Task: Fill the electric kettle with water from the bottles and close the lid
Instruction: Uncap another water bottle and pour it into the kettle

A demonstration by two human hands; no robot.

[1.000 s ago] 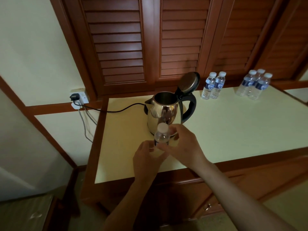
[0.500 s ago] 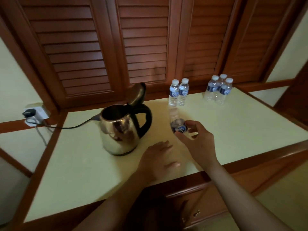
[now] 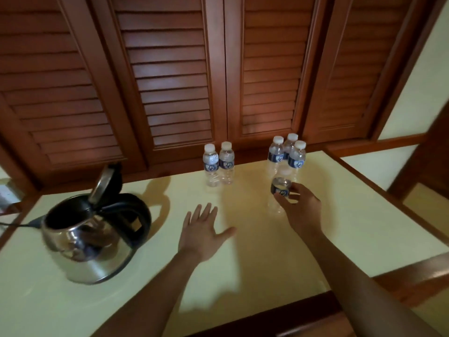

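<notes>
Right hand (image 3: 301, 205) grasps the clear blue-labelled plastic bottle (image 3: 281, 189), moved from the polished steel electric kettle (image 3: 90, 242) at 9 o'clock to 1 o'clock on the cream counter (image 3: 364, 227), beside three bottles (image 3: 286, 154). Left hand (image 3: 201, 229): released, fingers spread. Kettle lid (image 3: 103, 182) stands open; closing likely remains.

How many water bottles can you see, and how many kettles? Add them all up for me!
Water bottles: 6 (back pair, back trio, held bottle in the right hand)
Kettle: 1
Total: 7
</notes>
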